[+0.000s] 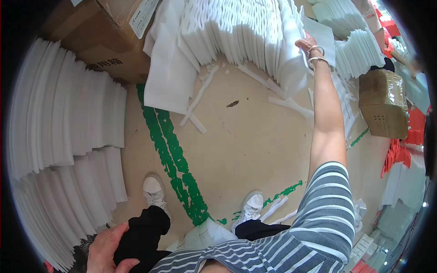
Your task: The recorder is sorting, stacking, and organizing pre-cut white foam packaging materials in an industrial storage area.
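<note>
At the far right end of a row of upright white foam sheets [236, 38], my right hand [307, 43] is closed on the edge of an outer foam sheet [291, 68]. Two bracelets [317, 59] circle that wrist, and the arm is stretched out ahead. Part of the fingers is hidden by the sheet. My left hand [107, 248] rests at the lower left on my bent black-trousered leg [145, 232], thumb and fingers apart, holding nothing. At the left end of the row, a wide foam sheet [170, 77] hangs down to the floor.
Tall stacks of white foam sheets [59, 109] stand on the left, with a large cardboard box [109, 41] beyond. Foam strips [200, 95] lie on the beige floor [236, 145], crossed by a green line [168, 150]. Another cardboard box [382, 102] stands at the right.
</note>
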`<move>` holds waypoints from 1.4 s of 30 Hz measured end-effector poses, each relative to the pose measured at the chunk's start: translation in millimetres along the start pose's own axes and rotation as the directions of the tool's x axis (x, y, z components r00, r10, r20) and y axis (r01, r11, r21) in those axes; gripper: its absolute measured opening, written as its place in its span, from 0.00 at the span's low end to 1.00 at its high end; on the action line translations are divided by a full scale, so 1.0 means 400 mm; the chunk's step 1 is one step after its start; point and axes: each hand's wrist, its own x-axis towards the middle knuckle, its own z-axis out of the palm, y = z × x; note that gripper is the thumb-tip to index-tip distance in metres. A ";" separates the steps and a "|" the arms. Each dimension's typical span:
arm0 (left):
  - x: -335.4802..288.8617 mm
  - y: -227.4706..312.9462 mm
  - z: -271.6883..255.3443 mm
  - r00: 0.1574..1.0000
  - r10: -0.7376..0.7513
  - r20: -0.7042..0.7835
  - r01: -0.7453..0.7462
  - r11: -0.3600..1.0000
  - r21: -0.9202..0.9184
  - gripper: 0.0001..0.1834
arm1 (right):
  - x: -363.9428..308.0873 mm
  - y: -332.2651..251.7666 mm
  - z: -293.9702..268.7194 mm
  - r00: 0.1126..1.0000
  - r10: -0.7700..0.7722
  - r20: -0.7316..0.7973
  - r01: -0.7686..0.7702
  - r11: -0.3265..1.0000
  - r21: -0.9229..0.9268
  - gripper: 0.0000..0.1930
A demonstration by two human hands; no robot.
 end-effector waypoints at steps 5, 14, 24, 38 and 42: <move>-0.005 0.001 0.004 0.998 0.060 -0.003 -0.060 0.998 -0.001 0.28 | 0.024 0.049 -0.037 0.991 -0.053 0.123 0.030 0.982 0.189 0.40; -0.014 -0.002 0.004 0.999 0.046 -0.020 -0.046 0.999 0.012 0.28 | -0.063 -0.045 0.134 0.918 0.388 -0.078 -0.375 0.916 0.142 0.56; -0.046 -0.003 -0.013 1.000 -0.004 -0.025 0.004 1.000 -0.003 0.27 | -0.150 -0.112 0.072 0.979 0.203 0.009 -0.200 0.970 -0.135 0.36; -0.015 0.100 0.091 0.802 0.592 -0.087 -0.426 0.667 0.610 0.33 | -0.550 -0.013 -0.107 0.978 -0.208 -0.029 0.210 0.969 0.130 0.32; 0.093 0.253 0.088 0.591 0.806 0.007 -0.627 0.455 0.632 0.35 | -0.734 0.026 -0.104 0.985 -0.129 0.117 0.100 0.970 0.223 0.40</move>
